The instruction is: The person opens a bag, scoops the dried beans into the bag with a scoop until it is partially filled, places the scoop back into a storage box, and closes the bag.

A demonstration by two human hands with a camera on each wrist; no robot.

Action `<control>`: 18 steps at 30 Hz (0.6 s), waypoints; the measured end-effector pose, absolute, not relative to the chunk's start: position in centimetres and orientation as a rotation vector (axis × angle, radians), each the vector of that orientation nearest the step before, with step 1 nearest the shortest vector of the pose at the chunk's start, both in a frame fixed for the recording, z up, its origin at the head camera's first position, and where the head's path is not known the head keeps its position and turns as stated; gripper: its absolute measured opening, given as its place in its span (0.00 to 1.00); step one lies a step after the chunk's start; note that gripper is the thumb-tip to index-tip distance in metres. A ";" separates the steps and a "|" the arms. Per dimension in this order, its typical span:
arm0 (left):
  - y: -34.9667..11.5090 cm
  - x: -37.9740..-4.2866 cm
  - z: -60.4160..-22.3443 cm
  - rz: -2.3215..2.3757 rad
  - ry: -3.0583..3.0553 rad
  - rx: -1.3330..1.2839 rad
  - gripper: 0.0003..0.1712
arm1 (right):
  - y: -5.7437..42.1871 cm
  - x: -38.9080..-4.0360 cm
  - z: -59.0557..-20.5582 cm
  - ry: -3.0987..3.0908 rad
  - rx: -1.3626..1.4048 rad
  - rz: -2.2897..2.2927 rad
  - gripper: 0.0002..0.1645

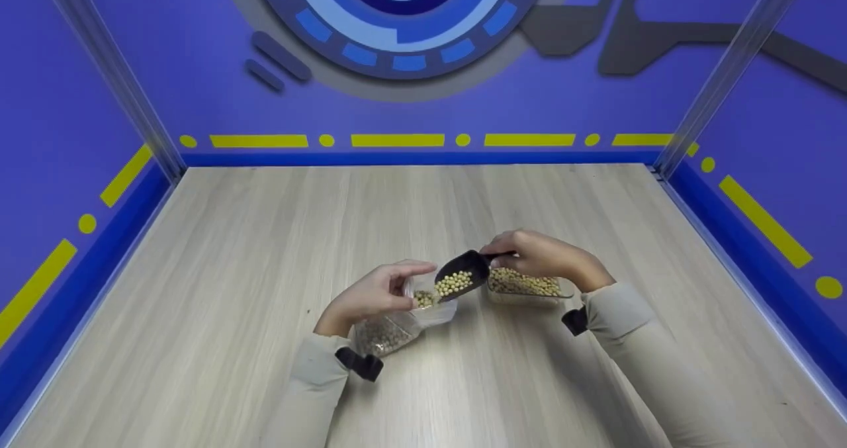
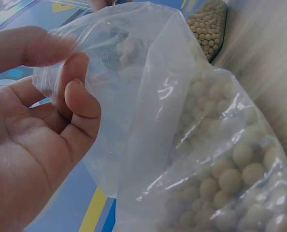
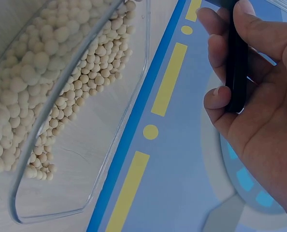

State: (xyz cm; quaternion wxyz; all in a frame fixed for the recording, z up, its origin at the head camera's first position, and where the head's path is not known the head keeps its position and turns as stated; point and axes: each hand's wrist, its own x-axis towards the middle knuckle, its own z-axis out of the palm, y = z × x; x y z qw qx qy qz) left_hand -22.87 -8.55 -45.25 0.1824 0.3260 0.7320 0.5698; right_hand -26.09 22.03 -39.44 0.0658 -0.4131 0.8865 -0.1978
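My left hand (image 1: pixel 370 294) pinches the rim of a clear plastic zip bag (image 2: pixel 165 101) between thumb and fingers, its mouth spread apart. Pale, round soybean-like beans (image 2: pixel 230 181) fill the lower part of the bag, which rests on the table. In my right hand (image 1: pixel 542 257) is the handle (image 3: pixel 236 63) of a black scoop (image 1: pixel 475 263). The scoop carries a load of beans and tilts toward the bag, its lip at the bag's mouth. Below the right hand stands a clear plastic container (image 3: pixel 66 92) partly filled with the same beans.
The wood-grain table (image 1: pixel 265 236) extends around both hands. Blue printed panels (image 1: pixel 410 117) with yellow marks enclose its back and sides, with metal posts at the back corners. Black camera mounts (image 1: pixel 360 363) sit on both wrists.
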 end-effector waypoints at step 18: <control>-8.6 -22.9 -45.2 1.600 2.071 0.928 0.37 | 22.1 -26.1 -39.4 2.673 -1.264 -0.591 0.17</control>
